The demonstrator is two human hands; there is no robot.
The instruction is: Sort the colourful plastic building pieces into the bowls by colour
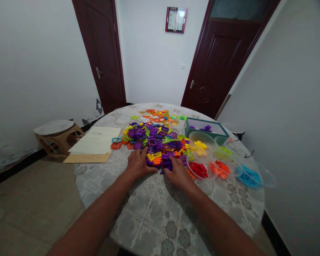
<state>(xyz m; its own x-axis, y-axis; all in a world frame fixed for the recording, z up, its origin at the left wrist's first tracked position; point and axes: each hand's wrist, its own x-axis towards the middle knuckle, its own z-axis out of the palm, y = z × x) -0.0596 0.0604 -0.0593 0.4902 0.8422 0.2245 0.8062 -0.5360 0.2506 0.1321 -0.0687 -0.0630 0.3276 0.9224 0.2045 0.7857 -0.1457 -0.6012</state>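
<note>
A heap of plastic building pieces (152, 137), mostly purple with yellow, orange and green among them, lies in the middle of the round table. My left hand (138, 163) rests at the heap's near left edge, thumb and forefinger spread apart. On the near right side, my right hand (180, 174) touches purple pieces (166, 161) with its fingertips, thumb and forefinger parted. Neither hand has a piece lifted. Between the hands lie yellow and orange pieces (156, 159). Some fingertips are hidden among the pieces.
Clear plastic bowls to the right hold red (198, 170), orange (220, 170), yellow (199, 147), green (224, 153) and blue pieces (249, 176). Behind them stands a green-edged box (206, 132) with purple pieces. Papers (94, 140) lie on the left, near a stool (57, 137).
</note>
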